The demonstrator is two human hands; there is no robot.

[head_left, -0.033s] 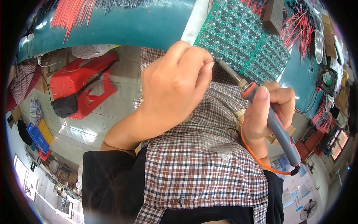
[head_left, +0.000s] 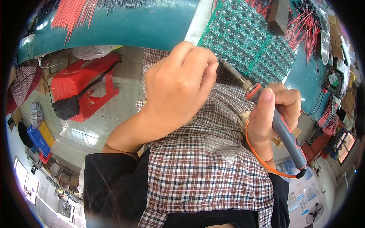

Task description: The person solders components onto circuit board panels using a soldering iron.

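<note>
My left hand [head_left: 178,81] is curled into a loose fist at the near edge of a green circuit board panel [head_left: 247,41]. Its fingertips are pinched together, and whatever may be between them is hidden. My right hand [head_left: 272,114] grips a soldering iron [head_left: 279,127] with a grey and red handle. The iron's metal shaft [head_left: 234,74] slants up and left, and its tip ends right by my left fingertips at the board's edge. An orange cord [head_left: 258,155] loops from the handle's end around my right wrist.
The board lies on a teal table [head_left: 133,26], with bundles of red wires [head_left: 72,15] at the back left and more at the right. A dark block [head_left: 279,15] sits on the board. A red stool [head_left: 81,85] carrying a black bag stands on the tiled floor. Checked cloth [head_left: 205,167] covers my lap.
</note>
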